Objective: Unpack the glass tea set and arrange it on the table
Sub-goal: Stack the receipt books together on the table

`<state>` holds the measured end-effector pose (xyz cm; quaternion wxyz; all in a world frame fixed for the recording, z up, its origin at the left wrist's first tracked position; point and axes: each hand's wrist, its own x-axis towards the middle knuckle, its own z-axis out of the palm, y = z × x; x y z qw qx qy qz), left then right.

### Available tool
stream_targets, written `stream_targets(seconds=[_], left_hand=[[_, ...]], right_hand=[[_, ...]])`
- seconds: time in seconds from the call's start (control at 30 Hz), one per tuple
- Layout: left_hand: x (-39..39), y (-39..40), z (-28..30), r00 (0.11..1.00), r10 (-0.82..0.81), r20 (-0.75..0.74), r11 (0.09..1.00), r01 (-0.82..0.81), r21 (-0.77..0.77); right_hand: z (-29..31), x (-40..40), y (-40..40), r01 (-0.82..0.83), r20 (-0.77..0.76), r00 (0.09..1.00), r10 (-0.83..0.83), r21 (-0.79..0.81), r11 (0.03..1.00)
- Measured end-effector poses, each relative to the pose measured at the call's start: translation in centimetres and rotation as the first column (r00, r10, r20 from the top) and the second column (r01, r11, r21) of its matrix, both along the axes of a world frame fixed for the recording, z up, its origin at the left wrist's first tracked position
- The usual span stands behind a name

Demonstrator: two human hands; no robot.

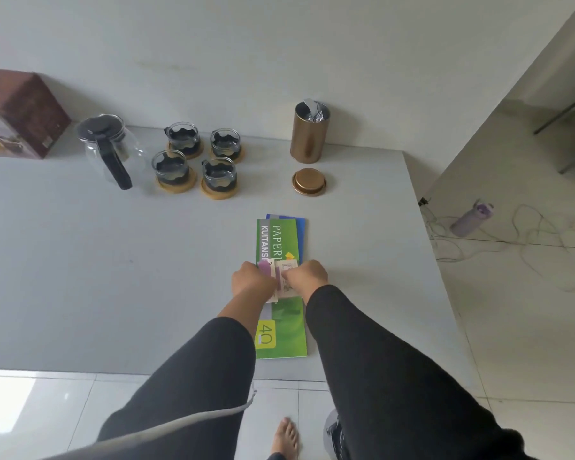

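Grey bench [80, 277] fills most of the view, white wall behind it, tiled floor at 3 o'clock and along the near edge. Brown printed box [20, 114] sits at 10 o'clock against the wall. Glass teapot [112, 149] with black lid and black handle stands upright just right of the box, apart from it. Four glass cups [196, 159] with dark wavy bands, each on its own round wooden coaster, form a two-by-two block at 11 to 12 o'clock, just beside the teapot. Gold canister [310, 132] stands open at 1 o'clock, crumpled foil showing at its mouth; its gold lid [309, 182] lies flat on the bench just in front of it, not touching. Green receipt book [281, 327] lies at centre, over a blue book [301, 229] whose edge shows on the far right side. Both arms in dark sleeves reach over the green book. Left hand [253, 280] and right hand [307, 277] are curled close together, each pinching a small sachet [284, 277], pinkish and white, held between them above the book. A purple bottle [472, 219] and loose cables lie on the floor at 3 o'clock.
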<state>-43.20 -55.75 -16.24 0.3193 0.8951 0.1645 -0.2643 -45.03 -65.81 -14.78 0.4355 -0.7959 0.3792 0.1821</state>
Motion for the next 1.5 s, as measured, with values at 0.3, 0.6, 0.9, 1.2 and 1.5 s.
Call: stream_targets(seconds=[0.3,0.6,0.9,1.2,1.5], left_hand=[[0.2,1.5,-0.3,0.995,-0.048,-0.092,0.989,0.035,-0.142],[1.3,1.1,1.3,0.986,-0.140,-0.089,0.931,0.101,-0.351],[4.3,-4.0,3.9,0.955,-0.297,-0.021,0.900,0.272,-0.342],[9.7,-14.2,4.2,0.969,-0.225,0.098,0.890,0.245,-0.384],[16.8,-21.4,2.7,0.982,-0.144,0.120,0.935,0.175,-0.309]], right_hand=[[-0.3,-0.8,0.3,0.141,-0.008,0.990,-0.141,0.030,0.990],[1.4,-0.4,0.0,0.325,0.025,0.945,-0.325,-0.001,0.946],[2.8,0.8,-4.2,0.477,0.170,0.862,-0.477,0.041,0.878],[3.4,7.7,-14.9,0.417,0.239,0.885,-0.399,-0.026,0.909],[1.4,16.2,-22.3,0.302,0.235,0.929,-0.286,-0.035,0.953]])
